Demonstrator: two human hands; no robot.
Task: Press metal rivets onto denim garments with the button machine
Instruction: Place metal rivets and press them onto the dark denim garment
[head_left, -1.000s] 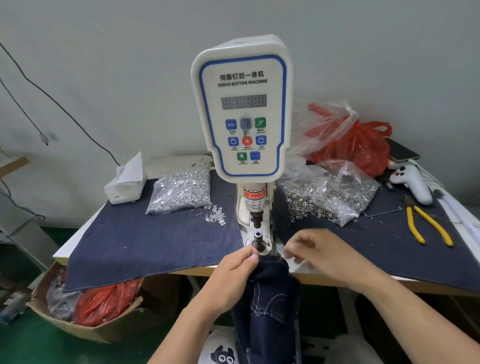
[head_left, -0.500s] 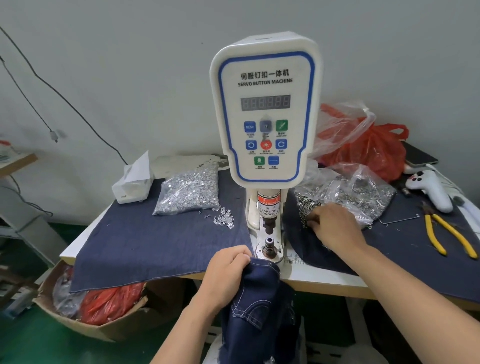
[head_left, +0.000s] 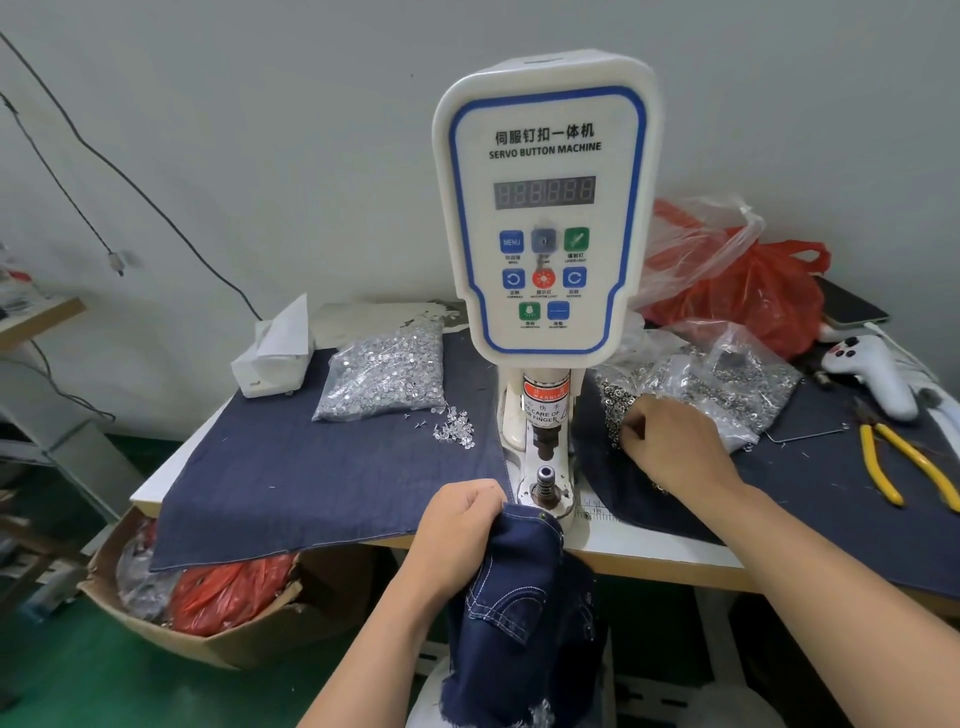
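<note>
Both hands are at the table's front edge. Left hand (head_left: 462, 525) is curled tight on the top edge of one dark denim garment (head_left: 524, 613), bunching it just left of the lower die (head_left: 544, 486); the rest of the cloth hangs below the table (head_left: 665, 553). Right hand (head_left: 670, 447) lies knuckles-up with fingers bent down into the loose rivets (head_left: 613, 405) spilled from the right-hand clear bag (head_left: 727, 379); whether it has pinched one cannot be told, as the fingertips are hidden.

One button machine (head_left: 543, 208) stands between two denim mats, left (head_left: 311, 467) and right (head_left: 831, 488). A second clear bag (head_left: 387, 371) of silvery pieces sits on the left mat, with a small scatter of tacks (head_left: 454, 428) beside it. Also there: one white box (head_left: 272, 358), one red plastic bag (head_left: 753, 291), one white controller (head_left: 878, 374), one pair of yellow pliers (head_left: 904, 467), and one cardboard box (head_left: 208, 608) on the floor.
</note>
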